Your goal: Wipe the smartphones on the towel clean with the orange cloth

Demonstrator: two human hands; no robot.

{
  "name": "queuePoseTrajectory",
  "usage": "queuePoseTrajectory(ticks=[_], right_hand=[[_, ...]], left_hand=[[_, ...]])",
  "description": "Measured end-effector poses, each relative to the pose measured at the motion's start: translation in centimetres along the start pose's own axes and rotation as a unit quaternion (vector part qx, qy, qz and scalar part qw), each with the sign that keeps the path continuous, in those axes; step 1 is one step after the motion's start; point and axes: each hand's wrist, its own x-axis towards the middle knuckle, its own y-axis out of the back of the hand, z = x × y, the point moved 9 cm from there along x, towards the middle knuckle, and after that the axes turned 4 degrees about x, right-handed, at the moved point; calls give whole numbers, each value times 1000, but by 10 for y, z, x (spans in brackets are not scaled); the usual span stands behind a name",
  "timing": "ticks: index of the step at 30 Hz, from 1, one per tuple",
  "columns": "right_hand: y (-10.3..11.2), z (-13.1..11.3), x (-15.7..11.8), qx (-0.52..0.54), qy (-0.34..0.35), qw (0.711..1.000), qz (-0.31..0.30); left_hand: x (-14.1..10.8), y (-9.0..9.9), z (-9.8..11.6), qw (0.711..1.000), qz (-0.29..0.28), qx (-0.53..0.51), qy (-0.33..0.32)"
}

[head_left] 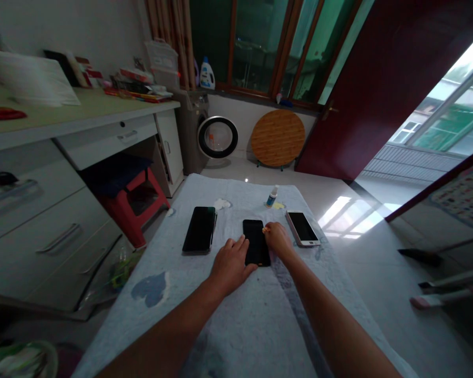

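A black smartphone (256, 252) lies flat on the cloth-covered table, its screen dark. My left hand (230, 265) holds it at the left edge, thumb by the bottom corner. At its upper right edge, my right hand (279, 240) is closed in a pinch on a small yellow-orange piece (265, 230); its exact kind is too small to make out. To the left lies a larger dark phone (199, 230). A white-framed phone (302, 229) rests to the right. Behind them a small spray bottle (271, 197) with a blue label stands upright.
The pale blue tablecloth (153, 325) has heart patterns. Left of it are a white desk with drawers (59, 236) and a red stool (144, 197). Farther back are a washing machine with its door open (218, 137), a round wooden board (278, 137) and a dark red door (350, 94).
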Motion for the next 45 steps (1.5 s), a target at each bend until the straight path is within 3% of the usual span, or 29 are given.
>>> queuePoseTrajectory(ticks=[8,16,23,32,40,45], right_hand=[[-5,-19,62,-43,69,995,-53],[-19,-62,73,-62,153,982,-94],[-20,-88,59,-59,234,964,-115],[-22,-91,42,-58,246,963,-94],[-20,-96,-5,-20,316,944,-93],[-16,-100,-39,-19,360,927,-106]], left_hand=[[0,2,0,1000,-9,3,5],[0,2,-2,1000,-4,-8,15],[0,2,-2,1000,14,-8,11],[-2,5,-4,999,32,-21,15],[-4,10,-15,987,115,-91,70],[-4,6,-18,984,116,-117,71]])
